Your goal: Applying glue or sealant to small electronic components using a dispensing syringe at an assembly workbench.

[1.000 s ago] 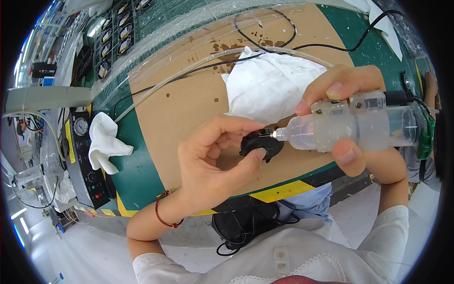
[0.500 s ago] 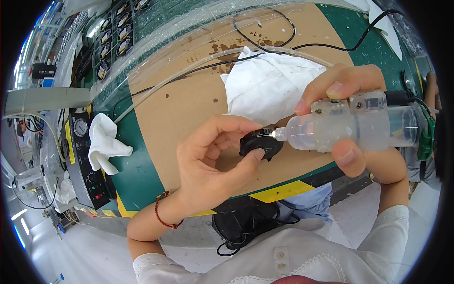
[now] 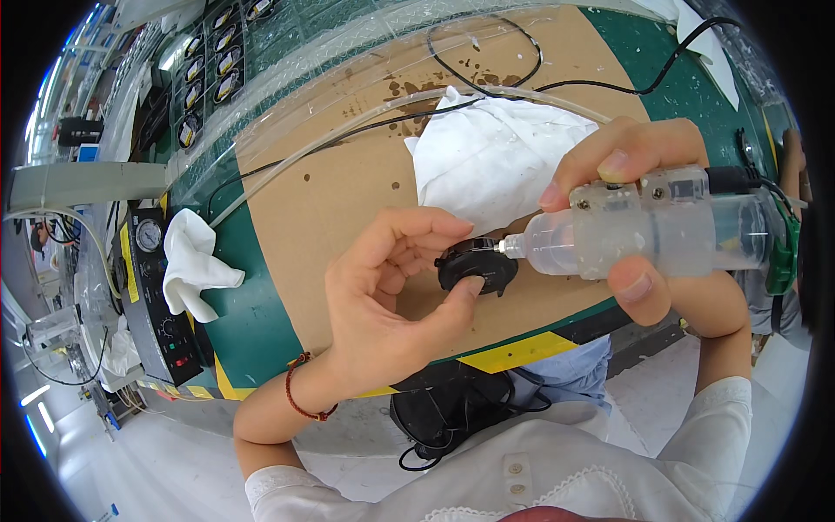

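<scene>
Between the thumb and fingers of my left hand (image 3: 391, 291) is a small round black plastic part (image 3: 477, 266), held on edge above the cardboard. My right hand (image 3: 639, 187) grips a translucent dispensing syringe (image 3: 648, 230), lying nearly level, with fingers over the top and thumb below. Its narrow nozzle points left and meets the rim of the black part. A green fitting (image 3: 785, 257) caps the syringe's right end, and a black cable runs into a clamp on the barrel. A crumpled white cloth (image 3: 496, 157) lies just beyond both hands.
Brown cardboard (image 3: 322, 235) covers the green bench mat. A black control box with a gauge (image 3: 156, 296) stands at the left beside another white cloth (image 3: 196, 265). A clear hose and black cable (image 3: 348, 130) cross the cardboard. A tray of round parts (image 3: 217, 61) sits far left.
My left hand has turned the black part slightly, so more of its flat face shows. The syringe stays almost where it was, its nozzle still at the rim.
</scene>
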Tool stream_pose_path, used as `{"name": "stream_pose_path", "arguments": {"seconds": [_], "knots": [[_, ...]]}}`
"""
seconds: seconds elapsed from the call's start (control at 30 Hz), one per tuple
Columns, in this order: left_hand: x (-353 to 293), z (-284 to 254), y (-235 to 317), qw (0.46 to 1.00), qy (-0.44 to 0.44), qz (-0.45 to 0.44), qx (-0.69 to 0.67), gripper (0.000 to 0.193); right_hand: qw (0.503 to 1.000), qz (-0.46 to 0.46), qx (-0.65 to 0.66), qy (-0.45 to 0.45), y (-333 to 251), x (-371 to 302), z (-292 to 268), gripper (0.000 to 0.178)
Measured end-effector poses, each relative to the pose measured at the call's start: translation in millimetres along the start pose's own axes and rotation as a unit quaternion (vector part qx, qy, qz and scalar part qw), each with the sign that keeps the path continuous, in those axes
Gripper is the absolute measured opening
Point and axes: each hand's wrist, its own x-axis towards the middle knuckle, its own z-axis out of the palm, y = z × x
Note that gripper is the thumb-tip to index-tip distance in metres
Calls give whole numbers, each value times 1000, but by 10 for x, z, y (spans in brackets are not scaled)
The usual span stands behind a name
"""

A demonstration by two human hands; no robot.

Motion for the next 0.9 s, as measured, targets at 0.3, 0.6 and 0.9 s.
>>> {"name": "stream_pose_path", "arguments": {"seconds": [0.3, 0.6, 0.9], "knots": [[4, 1, 10, 1000, -3, 2, 17, 37, 1000, 6, -5, -4, -21, -2, -10, 46], [4, 6, 8, 1000, -3, -5, 5, 36, 1000, 6, -6, -9, -19, 3, -23, 46], [6, 9, 8, 1000, -1, 11, 10, 36, 1000, 8, 0, 9, -3, -16, 3, 46]]}}
